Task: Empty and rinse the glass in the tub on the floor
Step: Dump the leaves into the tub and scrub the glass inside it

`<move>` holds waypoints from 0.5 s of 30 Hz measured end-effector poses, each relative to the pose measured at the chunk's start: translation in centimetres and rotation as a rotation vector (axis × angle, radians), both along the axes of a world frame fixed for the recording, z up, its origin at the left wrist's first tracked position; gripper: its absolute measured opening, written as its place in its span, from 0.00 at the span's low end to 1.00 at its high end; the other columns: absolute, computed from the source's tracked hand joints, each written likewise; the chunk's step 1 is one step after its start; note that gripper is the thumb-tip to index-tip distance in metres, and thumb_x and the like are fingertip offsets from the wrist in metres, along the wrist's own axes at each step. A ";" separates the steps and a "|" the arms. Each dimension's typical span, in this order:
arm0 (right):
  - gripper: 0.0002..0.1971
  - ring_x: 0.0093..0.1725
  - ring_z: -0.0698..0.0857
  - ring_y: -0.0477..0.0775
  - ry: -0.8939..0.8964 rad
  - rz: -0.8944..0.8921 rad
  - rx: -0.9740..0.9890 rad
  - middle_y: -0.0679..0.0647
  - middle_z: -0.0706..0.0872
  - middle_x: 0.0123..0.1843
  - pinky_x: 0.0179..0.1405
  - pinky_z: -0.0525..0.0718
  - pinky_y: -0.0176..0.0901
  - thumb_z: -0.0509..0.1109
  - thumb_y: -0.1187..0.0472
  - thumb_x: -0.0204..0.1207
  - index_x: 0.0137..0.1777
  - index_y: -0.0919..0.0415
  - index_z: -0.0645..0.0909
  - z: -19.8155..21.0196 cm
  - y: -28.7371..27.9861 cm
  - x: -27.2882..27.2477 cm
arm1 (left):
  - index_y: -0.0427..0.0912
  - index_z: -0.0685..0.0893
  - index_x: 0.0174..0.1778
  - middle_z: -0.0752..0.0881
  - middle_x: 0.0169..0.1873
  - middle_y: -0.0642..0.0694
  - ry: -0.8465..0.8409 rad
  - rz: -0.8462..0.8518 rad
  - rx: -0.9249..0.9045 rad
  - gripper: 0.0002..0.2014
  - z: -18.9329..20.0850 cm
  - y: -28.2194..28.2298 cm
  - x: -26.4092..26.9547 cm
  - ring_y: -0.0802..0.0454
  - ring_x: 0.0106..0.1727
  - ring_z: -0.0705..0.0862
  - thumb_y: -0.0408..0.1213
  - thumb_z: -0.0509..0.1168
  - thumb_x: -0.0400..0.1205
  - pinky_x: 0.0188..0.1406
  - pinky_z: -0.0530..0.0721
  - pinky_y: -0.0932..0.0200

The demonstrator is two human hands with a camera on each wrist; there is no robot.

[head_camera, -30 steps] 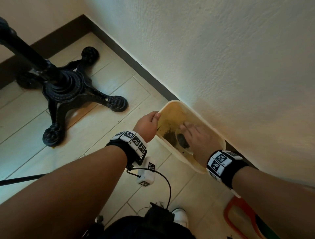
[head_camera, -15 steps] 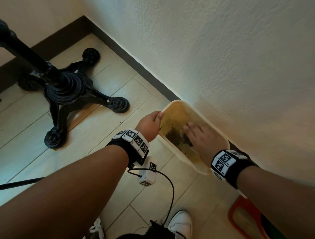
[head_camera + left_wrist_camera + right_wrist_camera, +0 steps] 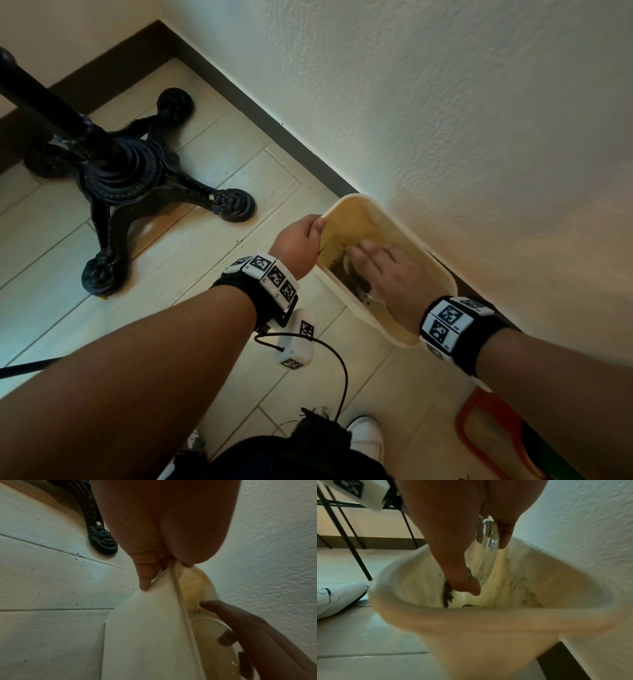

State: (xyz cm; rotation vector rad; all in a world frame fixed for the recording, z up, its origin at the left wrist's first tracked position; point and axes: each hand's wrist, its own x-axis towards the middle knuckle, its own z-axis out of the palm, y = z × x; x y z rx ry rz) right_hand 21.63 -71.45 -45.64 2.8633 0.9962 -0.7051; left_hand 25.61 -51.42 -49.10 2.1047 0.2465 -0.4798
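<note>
Shifted leftward, right grip clasps clear round glass; left grip pinches smooth plastic tub rim

A clear glass is lying tilted inside a cream plastic tub, which is sitting on the floor against the right wall, holding yellowish water and dark dregs.

You have two hands at one tub, one glass, one cast-iron stand base, two white shoes.
</note>
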 end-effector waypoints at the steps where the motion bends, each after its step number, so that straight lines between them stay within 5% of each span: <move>1: 0.39 0.61 0.80 0.70 -0.006 -0.006 0.007 0.65 0.75 0.76 0.53 0.86 0.64 0.71 0.65 0.67 0.80 0.63 0.65 0.1 0.0 -0.1 | 0.44 0.82 0.66 0.89 0.49 0.46 -0.001 0.007 0.005 0.21 0.0 -0.1 0.0 0.48 0.49 0.86 0.48 0.49 0.89 0.48 0.82 0.53; 3: 0.34 0.59 0.81 0.69 0.019 0.073 0.009 0.65 0.77 0.75 0.48 0.88 0.62 0.62 0.64 0.68 0.78 0.64 0.69 0.1 -0.1 -0.4 | 0.43 0.82 0.65 0.89 0.47 0.45 -0.011 0.027 0.005 0.20 -0.1 -0.4 -0.2 0.48 0.48 0.85 0.47 0.49 0.89 0.46 0.79 0.55; 7: 0.38 0.62 0.79 0.70 0.017 0.006 0.025 0.65 0.73 0.78 0.54 0.85 0.65 0.64 0.63 0.66 0.81 0.61 0.63 -0.1 -0.6 0.2 | 0.42 0.82 0.64 0.87 0.45 0.46 -0.020 0.025 0.027 0.20 0.0 -0.8 -0.5 0.50 0.45 0.83 0.46 0.49 0.89 0.42 0.75 0.58; 11: 0.37 0.57 0.81 0.67 0.058 0.095 0.037 0.64 0.76 0.76 0.46 0.88 0.59 0.61 0.63 0.65 0.79 0.62 0.67 -0.2 -0.5 -0.5 | 0.42 0.82 0.65 0.88 0.47 0.45 -0.032 0.023 0.035 0.20 0.1 -1.0 -0.4 0.49 0.46 0.84 0.46 0.49 0.89 0.42 0.75 0.59; 15: 0.38 0.62 0.79 0.70 0.062 -0.097 0.063 0.67 0.74 0.77 0.52 0.86 0.65 0.61 0.62 0.66 0.81 0.63 0.64 -0.3 -1.0 0.1 | 0.43 0.82 0.64 0.86 0.43 0.48 -0.033 0.019 0.052 0.20 0.0 -1.0 -0.3 0.51 0.43 0.83 0.46 0.48 0.89 0.33 0.73 0.64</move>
